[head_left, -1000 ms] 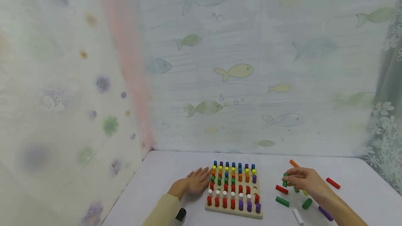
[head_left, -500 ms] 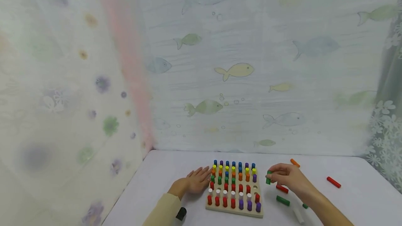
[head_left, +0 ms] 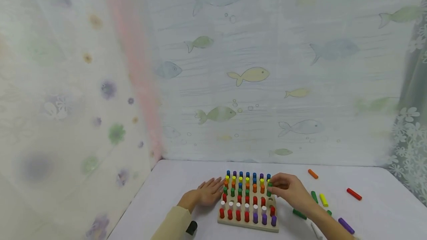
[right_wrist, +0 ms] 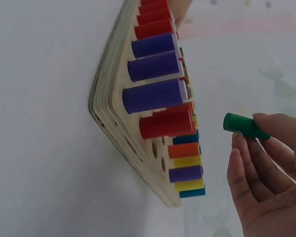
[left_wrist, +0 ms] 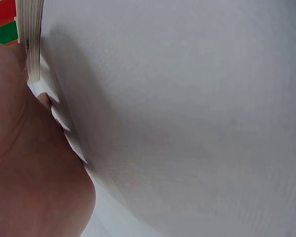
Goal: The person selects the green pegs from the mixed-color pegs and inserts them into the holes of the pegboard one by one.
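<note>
My right hand (head_left: pixel 291 192) pinches a green peg (right_wrist: pixel 245 126) between thumb and fingers, above the right side of a wooden pegboard (head_left: pixel 248 226). In the right wrist view, the peg is clear of the board, tilted, with its free end toward it. Rows of coloured pegs stand upright in the board, among them purple pegs (right_wrist: pixel 153 96) at the near corner. A bare hole (right_wrist: pixel 155 149) shows beside a red peg (right_wrist: pixel 165 123). My left hand (head_left: pixel 208 192) lies flat on the table with its fingers against the board's left edge, also visible in the left wrist view.
Right of the board lie several loose pegs: an orange one (head_left: pixel 313 174), a red one (head_left: pixel 354 194), a yellow one (head_left: pixel 323 199), a purple one (head_left: pixel 346 226) and some green ones. A black object (head_left: pixel 192 227) sits by the left sleeve. Patterned curtains stand behind the table.
My right hand has carried the green peg leftward, from over the loose pegs to above the board's right side. My left hand has stayed put.
</note>
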The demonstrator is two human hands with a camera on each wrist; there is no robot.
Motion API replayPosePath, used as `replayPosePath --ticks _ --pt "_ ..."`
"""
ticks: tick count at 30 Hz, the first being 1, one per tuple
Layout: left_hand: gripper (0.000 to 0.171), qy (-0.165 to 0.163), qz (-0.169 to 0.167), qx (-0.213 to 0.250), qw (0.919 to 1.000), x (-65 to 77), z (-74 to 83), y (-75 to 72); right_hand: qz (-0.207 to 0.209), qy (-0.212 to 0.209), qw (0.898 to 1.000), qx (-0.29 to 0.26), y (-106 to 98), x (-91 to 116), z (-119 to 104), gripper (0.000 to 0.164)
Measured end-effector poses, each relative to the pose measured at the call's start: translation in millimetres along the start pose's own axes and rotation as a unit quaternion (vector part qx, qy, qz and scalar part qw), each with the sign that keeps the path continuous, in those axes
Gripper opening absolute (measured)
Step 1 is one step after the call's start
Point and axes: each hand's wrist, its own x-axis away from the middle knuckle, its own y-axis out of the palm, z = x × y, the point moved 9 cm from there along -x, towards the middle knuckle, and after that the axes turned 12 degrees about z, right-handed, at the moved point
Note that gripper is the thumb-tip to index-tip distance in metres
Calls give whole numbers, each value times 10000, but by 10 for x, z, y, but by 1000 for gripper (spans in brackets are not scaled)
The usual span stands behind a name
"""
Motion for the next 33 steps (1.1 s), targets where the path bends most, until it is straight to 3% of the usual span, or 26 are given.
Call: replayPosePath --ticks 7,13,20,33 --pt "60 -39 43 202 9998 -28 -50 34 74 -226 9981 569 167 -51 -11 24" --pt "59 34 5 182 9998 -27 -37 42 127 -371 9968 696 262 -63 -7 17" --pt "62 123 108 236 9996 -113 -143 162 153 -434 9958 797 368 -103 29 13" --pt "59 71 34 148 9999 -50 -68 67 217 -431 9924 1129 460 -132 43 11"
